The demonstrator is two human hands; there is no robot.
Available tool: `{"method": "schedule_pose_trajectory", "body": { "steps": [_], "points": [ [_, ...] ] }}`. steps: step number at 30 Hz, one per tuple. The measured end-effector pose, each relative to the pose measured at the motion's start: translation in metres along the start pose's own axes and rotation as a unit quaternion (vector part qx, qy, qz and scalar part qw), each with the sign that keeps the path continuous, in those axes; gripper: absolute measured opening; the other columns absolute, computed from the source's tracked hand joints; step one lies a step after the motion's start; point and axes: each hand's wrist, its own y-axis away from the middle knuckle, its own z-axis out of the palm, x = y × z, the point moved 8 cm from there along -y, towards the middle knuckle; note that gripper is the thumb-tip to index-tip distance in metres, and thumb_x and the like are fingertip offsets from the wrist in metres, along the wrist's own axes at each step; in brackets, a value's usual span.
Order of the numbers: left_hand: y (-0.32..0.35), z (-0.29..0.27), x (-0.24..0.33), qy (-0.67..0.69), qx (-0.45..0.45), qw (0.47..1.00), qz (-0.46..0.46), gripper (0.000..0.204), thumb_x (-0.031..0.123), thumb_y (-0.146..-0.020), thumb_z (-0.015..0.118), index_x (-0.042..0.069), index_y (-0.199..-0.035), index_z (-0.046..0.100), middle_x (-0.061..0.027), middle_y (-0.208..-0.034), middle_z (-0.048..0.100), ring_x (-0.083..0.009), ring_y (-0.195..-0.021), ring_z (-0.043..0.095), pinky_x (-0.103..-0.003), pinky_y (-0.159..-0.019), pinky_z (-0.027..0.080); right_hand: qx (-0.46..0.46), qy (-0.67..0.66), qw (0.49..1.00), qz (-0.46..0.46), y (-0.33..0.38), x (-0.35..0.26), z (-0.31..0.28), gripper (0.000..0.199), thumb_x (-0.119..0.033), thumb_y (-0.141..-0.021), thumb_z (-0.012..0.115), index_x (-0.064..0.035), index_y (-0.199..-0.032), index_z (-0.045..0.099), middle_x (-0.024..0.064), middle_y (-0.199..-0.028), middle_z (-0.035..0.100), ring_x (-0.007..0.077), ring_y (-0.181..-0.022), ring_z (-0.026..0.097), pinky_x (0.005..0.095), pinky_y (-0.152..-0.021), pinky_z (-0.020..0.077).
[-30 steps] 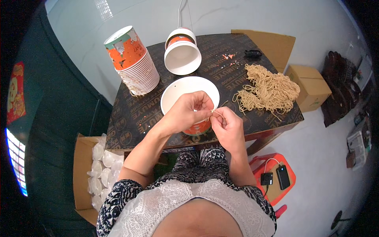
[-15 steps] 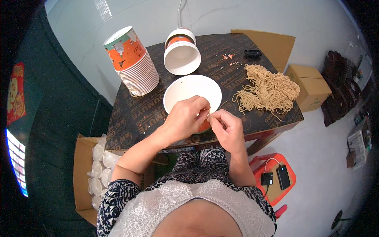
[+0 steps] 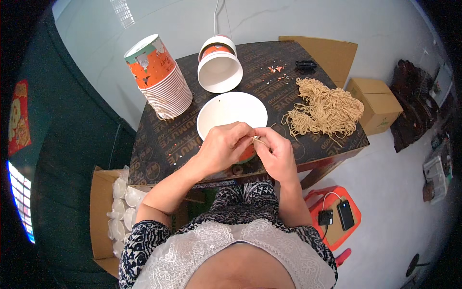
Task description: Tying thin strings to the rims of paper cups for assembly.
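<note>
While both hands [image 3: 248,149] pinch cord [image 3: 257,140], the cup [image 3: 232,114] lies beneath.

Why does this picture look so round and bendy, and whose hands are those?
A small wide camera sits on a person's head and looks down, so straight edges bend. No robot here, just a person's two hands. The left hand and right hand meet over a paper cup with a white inside, pinching a thin string. On the dark table lie a stack of orange paper cups, another paper cup on its side and a pile of tan string.
</note>
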Motion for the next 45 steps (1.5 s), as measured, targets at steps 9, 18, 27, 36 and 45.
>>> {"method": "schedule_pose_trajectory", "body": {
  "steps": [9, 18, 27, 36, 45],
  "points": [
    [-0.003, -0.001, -0.010, 0.089, -0.037, 0.990, -0.105, 0.006, 0.001, -0.081, 0.068, 0.000, -0.083, 0.062, -0.0131, -0.074, 0.065, -0.0254, -0.068, 0.068, -0.034, -0.061, 0.052, 0.036, -0.052, 0.998, 0.019, 0.001, 0.012, -0.006, 0.013, 0.002, -0.091, 0.056, 0.0055, -0.102, 0.060, 0.0026, -0.073, 0.065, 0.0026, -0.066, 0.055, 0.0221, -0.054, 0.0422],
    [-0.003, -0.002, -0.009, 0.119, -0.014, 0.989, -0.092, 0.005, -0.001, -0.082, 0.067, 0.000, -0.086, 0.064, -0.0115, -0.074, 0.066, -0.0208, -0.068, 0.067, -0.032, -0.061, 0.051, -0.002, -0.048, 0.998, 0.039, 0.003, 0.010, 0.001, 0.017, 0.000, -0.091, 0.058, 0.0053, -0.106, 0.061, 0.0086, -0.080, 0.071, 0.0056, -0.072, 0.062, 0.0237, -0.060, 0.0491],
    [-0.003, 0.003, -0.021, 0.163, -0.073, 0.971, -0.161, 0.004, 0.001, -0.085, 0.065, -0.002, -0.087, 0.063, -0.0086, -0.072, 0.064, -0.0130, -0.068, 0.062, -0.029, -0.061, 0.049, 0.109, 0.089, 0.986, -0.086, 0.013, -0.017, -0.007, 0.007, 0.000, -0.089, 0.064, 0.0017, -0.088, 0.057, 0.0118, -0.068, 0.064, 0.0121, -0.062, 0.063, 0.0284, -0.055, 0.0484],
    [-0.008, 0.007, -0.025, 0.198, -0.081, 0.963, -0.166, 0.006, 0.004, -0.087, 0.061, -0.002, -0.087, 0.062, -0.0068, -0.072, 0.063, -0.0111, -0.068, 0.056, -0.029, -0.062, 0.046, 0.036, 0.009, 0.999, -0.028, 0.019, -0.003, -0.003, 0.014, 0.004, -0.085, 0.063, -0.0008, -0.078, 0.052, -0.0002, -0.059, 0.050, 0.0026, -0.054, 0.044, 0.0230, -0.046, 0.0367],
    [-0.005, 0.006, -0.044, 0.179, -0.058, 0.944, -0.269, 0.009, 0.005, -0.087, 0.059, -0.002, -0.082, 0.060, -0.0076, -0.067, 0.062, -0.0124, -0.062, 0.057, -0.031, -0.058, 0.045, -0.018, 0.077, 0.997, -0.015, 0.017, 0.004, 0.001, 0.013, 0.001, -0.081, 0.061, -0.0007, -0.073, 0.051, 0.0048, -0.058, 0.052, 0.0070, -0.053, 0.049, 0.0286, -0.049, 0.0398]
  ]
}}
